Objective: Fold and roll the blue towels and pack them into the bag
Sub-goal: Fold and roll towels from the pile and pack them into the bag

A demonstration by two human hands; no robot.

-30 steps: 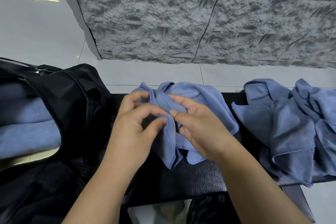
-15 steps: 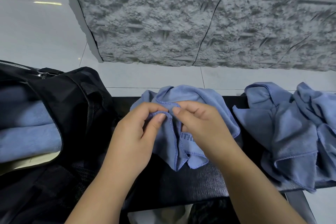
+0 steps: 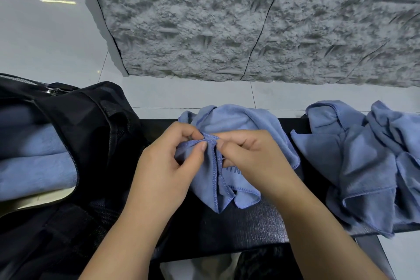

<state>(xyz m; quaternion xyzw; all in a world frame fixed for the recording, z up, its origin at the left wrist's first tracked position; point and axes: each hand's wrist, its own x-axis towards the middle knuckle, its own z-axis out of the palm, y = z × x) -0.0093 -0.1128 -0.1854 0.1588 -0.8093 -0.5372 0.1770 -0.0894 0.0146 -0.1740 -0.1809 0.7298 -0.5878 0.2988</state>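
Fingers [image 3: 203, 146] of both hands pinching towel [image 3: 229, 179] hem, mid-bench, still crumpled. Bag [image 3: 95, 120] at bench's left end holds some rolls [image 3: 34, 173]. Pile [image 3: 363, 166] at right end untouched. Judge roughly halfway.

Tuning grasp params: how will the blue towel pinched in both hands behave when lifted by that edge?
Likely floppy: the towel bunches and drapes below where the left hand and right hand pinch its stitched hem. Probably light: fingertip pinches seem to hold it. Its soft-looking nap probably grips; slipping seems unlikely.
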